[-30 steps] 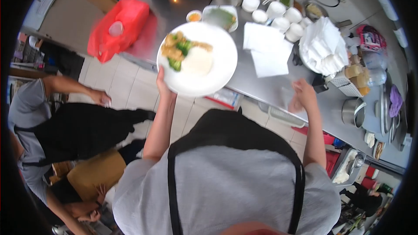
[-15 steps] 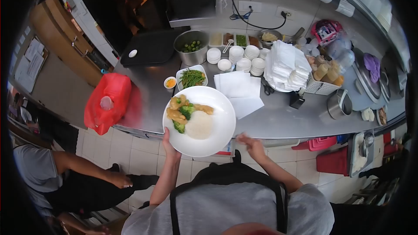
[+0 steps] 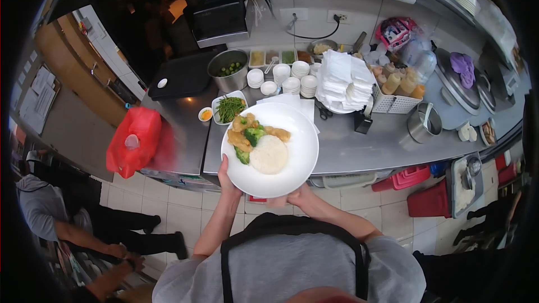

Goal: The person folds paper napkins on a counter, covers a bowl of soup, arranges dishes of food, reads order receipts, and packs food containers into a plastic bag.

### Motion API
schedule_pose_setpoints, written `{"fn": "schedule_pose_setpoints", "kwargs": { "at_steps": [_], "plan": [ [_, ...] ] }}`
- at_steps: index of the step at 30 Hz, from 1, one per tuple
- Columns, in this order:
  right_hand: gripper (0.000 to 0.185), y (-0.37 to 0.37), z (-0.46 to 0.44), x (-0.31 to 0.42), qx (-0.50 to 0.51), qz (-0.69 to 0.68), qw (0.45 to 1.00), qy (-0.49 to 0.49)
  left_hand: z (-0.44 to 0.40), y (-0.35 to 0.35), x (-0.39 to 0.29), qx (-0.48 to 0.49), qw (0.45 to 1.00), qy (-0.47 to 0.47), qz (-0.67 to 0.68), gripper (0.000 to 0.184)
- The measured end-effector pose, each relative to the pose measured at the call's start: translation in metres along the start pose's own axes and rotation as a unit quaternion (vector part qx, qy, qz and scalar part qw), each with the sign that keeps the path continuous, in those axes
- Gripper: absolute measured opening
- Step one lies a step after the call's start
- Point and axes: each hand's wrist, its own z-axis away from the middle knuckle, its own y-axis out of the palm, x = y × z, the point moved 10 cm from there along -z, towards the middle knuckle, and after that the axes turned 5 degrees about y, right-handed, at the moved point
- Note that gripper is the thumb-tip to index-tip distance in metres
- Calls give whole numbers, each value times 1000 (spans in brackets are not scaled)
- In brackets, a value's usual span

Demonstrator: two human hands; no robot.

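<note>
A large round white plate (image 3: pixel 303 151) is held up in front of the counter edge, tilted toward me. On it lie a mound of white rice (image 3: pixel 268 155), broccoli (image 3: pixel 242 156) and pieces of golden battered food (image 3: pixel 240 139). My left hand (image 3: pixel 228 179) grips the plate's lower left rim, thumb on the edge and fingers underneath. At its lower right rim is my right hand (image 3: pixel 300 195); its fingers are blurred and partly hidden below the plate, so I cannot tell whether they grip it. Behind the plate, white paper sheets (image 3: pixel 307 107) lie on the counter.
Green beans fill a square dish (image 3: pixel 229 107) beside a small orange-sauce cup (image 3: pixel 205 114). White bowls (image 3: pixel 291 85), a napkin stack (image 3: pixel 339 81), scissors (image 3: pixel 324 111) and a metal pot (image 3: pixel 228 70) line the counter. A red bag (image 3: pixel 133 140) sits left. Another person (image 3: pixel 42 207) stands at left.
My right hand has moved left from beside the plate to its lower rim. The plate has shifted slightly right and up in view. The person at left has moved back.
</note>
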Motion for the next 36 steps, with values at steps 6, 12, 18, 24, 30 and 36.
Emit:
{"fn": "schedule_pose_setpoints", "kwargs": {
  "at_steps": [6,12,18,24,30,36],
  "plan": [
    [39,-94,-12,58,44,-117,992,-8,22,27,4,14,999,-14,-42,57],
    [45,-44,-47,88,143,-150,978,11,47,59,54,41,996,-78,-16,58],
    [49,-108,-38,22,85,-5,993,83,60,42,72,5,994,-113,-7,59],
    [56,-322,45,213,-298,319,848,-300,76,6,18,-39,999,-3,-28,60],
    [43,-402,73,263,-523,731,324,-295,108,-58,-25,-133,985,65,-89,57],
    [43,-244,-18,129,-306,736,427,-426,116,-92,-23,-174,973,113,-103,55]
  ]
}}
